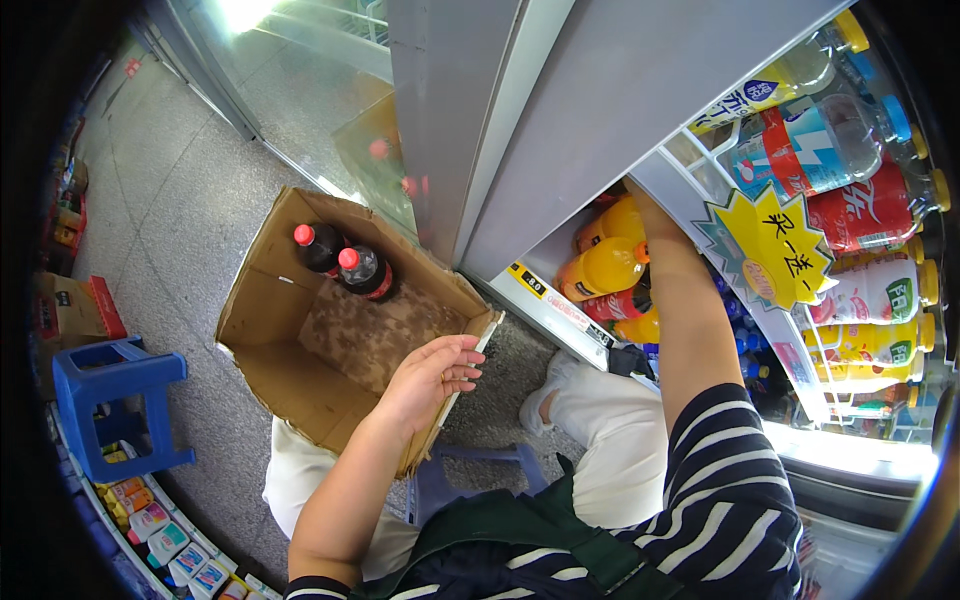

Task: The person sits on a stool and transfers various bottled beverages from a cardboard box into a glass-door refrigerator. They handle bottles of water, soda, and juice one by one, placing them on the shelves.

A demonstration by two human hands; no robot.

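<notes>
My left hand [439, 371] is raised over the near right edge of an open cardboard box [259, 315], its fingers loosely bent and nothing held in them. Inside the box, at the far side, stand two cola bottles with red caps, one dark and full-looking [322, 251], the other beside it [365, 274]. My right arm reaches into a drinks cooler, and the right hand is hidden behind the shelf edge and bottles. Near that forearm lie orange drink bottles [600, 268] and a red-labelled bottle [611, 304] on the low shelf.
Upper cooler shelves at right hold bottles [870, 210] behind a white wire rack, with a yellow star-shaped sign [776, 247]. A grey cooler door frame [450, 97] rises ahead. At left are a blue plastic stool [124, 405] and a shelf of detergent bottles [169, 544]. Another stool [480, 461] is beneath me.
</notes>
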